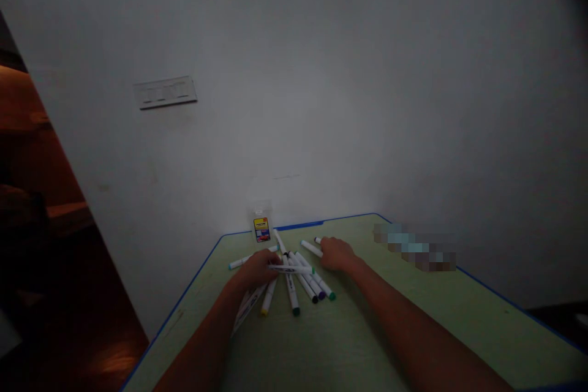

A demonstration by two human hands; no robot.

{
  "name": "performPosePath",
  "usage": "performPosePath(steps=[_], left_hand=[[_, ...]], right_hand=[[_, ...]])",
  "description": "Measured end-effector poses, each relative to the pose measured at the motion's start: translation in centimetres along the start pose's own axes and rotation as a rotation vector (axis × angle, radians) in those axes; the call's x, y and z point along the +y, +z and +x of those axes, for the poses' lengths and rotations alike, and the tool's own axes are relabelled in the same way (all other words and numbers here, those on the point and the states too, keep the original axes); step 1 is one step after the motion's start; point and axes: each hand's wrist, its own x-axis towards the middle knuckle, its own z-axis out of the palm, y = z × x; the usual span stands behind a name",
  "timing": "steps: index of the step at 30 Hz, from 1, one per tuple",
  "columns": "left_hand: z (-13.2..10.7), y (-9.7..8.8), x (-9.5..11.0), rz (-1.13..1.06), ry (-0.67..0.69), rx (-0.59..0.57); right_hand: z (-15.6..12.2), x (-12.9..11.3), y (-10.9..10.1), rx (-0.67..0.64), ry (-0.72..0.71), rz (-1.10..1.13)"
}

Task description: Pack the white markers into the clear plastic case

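Observation:
White markers with coloured caps lie in a loose fan on the pale green table (367, 324). My left hand (258, 266) is closed on a green-capped marker (296, 269), which points right across the others. Beneath it lie a yellow-ended marker (269, 300), a dark-green-ended marker (291, 291) and several more. My right hand (337, 254) bends its fingers around a marker (311, 248) at the right of the pile; a dark-tipped marker (318, 239) shows just behind those fingers. The right fingertips are partly hidden.
A clear case with a yellow and blue label (261, 229) stands at the table's back edge, against the white wall (321, 104). A blurred-out patch (416, 247) covers something at the right. A switch plate (166, 93) is on the wall; a dark opening (41, 226) lies left.

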Motion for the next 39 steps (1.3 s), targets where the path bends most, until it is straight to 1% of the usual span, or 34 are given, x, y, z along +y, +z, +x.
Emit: performPosePath(steps=[7,11,14,22,31,39], left_hand=[[0.2,0.3,-0.3,-0.005,0.013,-0.004],[0.2,0.2,-0.2,-0.020,0.027,-0.018],[0.1,0.1,0.0,-0.029,0.028,-0.025],[0.0,0.0,0.4,-0.049,0.024,-0.018],[0.1,0.2,-0.1,-0.059,0.024,-0.016],[0.0,0.0,0.1,-0.051,0.037,-0.023]], right_hand=[[0.4,-0.5,0.2,0.030,-0.121,0.151],[0.5,-0.9,0.5,-0.019,-0.201,0.237],[0.6,-1.1,0.7,-0.066,-0.235,0.293],[0.5,-1.3,1.2,-0.071,-0.231,0.326],[0.1,-1.6,1.0,-0.064,-0.228,0.328],[0.1,-1.6,0.9,-0.057,-0.222,0.331]])
